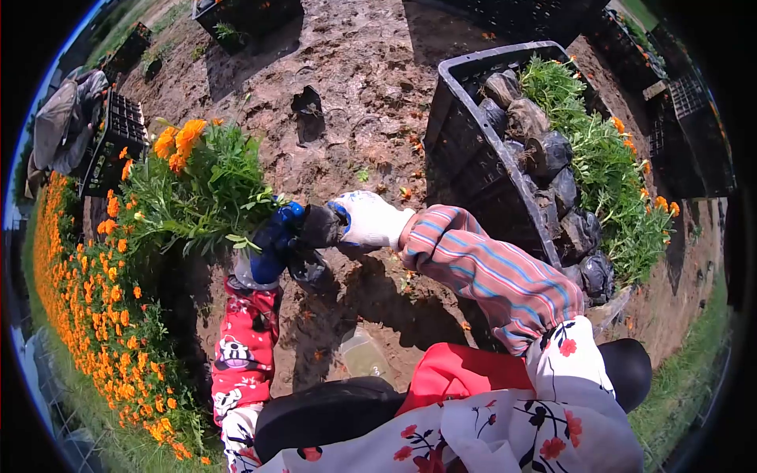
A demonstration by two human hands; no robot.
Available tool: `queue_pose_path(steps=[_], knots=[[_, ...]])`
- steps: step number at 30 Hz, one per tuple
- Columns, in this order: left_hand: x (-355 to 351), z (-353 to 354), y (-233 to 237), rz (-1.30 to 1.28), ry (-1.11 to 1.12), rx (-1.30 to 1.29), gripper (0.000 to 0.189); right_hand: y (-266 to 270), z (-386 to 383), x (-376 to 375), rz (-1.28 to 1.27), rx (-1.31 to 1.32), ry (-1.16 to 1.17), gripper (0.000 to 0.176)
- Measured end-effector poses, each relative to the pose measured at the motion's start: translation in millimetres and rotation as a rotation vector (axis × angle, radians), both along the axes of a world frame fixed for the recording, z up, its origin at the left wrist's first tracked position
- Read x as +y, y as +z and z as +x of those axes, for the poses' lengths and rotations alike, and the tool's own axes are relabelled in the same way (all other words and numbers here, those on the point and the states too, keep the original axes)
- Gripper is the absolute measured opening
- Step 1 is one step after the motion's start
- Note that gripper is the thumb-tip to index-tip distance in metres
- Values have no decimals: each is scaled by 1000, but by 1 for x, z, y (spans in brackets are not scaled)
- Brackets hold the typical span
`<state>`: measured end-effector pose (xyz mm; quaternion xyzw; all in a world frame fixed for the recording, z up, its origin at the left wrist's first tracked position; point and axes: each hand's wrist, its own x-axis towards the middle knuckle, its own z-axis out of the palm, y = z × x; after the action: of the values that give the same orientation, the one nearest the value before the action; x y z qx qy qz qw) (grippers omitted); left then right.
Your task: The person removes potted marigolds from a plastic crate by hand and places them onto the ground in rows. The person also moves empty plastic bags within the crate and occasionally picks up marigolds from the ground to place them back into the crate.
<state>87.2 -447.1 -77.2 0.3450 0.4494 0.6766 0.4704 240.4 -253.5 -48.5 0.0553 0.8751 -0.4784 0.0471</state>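
Cloth with a red flower print [489,433] across the lap, nearest of all, with black padding or footwear beside it [331,418] (too cropped to tell which). On the soil just beyond, a pale, shiny scrap [365,353]. Then a red patterned sleeve [244,347] on one side and a striped sleeve [481,260] on the other, likely worn against mud and sap.

At the end of the red one, the left hand [264,244], gloved in blue and grey, closed around the base of a bunch of marigold plants [197,189]. Foliage and orange blooms fanned outward, away from the body, probably to spare the stems and flowers from being crushed. Opposite, the right hand [374,221], in a white glove with blue on it, fingers curled onto a black bag [321,227] at the root end (fingertips partly hidden). Perhaps held there as the firmest part, with two-sided support for loose soil. Just below, another dark bag [310,270], hanging near the left hand.

To the right, a black crate [465,169] packed with more bagged plants [583,150], laid sideways: root ends towards the hands, greenery towards the far side, maybe for easy picking by the bag. To the left, a dense strip of orange flowers [102,299]. Farther out, a small dark container [306,102] on muddy ground [355,94], then a slatted crate [126,126] beside draped grey cloth [63,126].
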Motion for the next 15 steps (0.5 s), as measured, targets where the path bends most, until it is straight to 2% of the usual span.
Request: queue_pose_path(steps=[2,3,4,5,6,8,9,11,13,14,15], knots=[[-4,0,0,158,-63,-116,34,-19,4,-6,183,52,-59,28],[-9,-4,-4,156,2,165,35,-43,10,-2,317,181,-109,28],[-13,-13,-10,152,71,448,36,-47,11,7,415,-90,-52,34],[-16,-30,-15,316,-133,-279,41,-52,18,11,496,-149,-48,39],[-11,-37,-11,312,-126,-272,41,-57,23,11,574,-207,-51,45],[-8,-42,-6,396,-130,-11,45,-49,25,2,362,-148,5,80],[-8,-40,-6,423,-125,75,46,-34,23,-9,299,-111,53,85],[-5,-35,-6,227,123,-39,44,-28,11,-32,211,-60,100,98],[-2,-24,-9,31,362,-160,41,-35,4,-47,208,-27,10,74],[-7,-25,-17,12,331,140,41,-45,1,-49,220,-4,-24,62],[-12,-25,-25,7,329,435,40,-53,5,-53,347,124,-4,42]])
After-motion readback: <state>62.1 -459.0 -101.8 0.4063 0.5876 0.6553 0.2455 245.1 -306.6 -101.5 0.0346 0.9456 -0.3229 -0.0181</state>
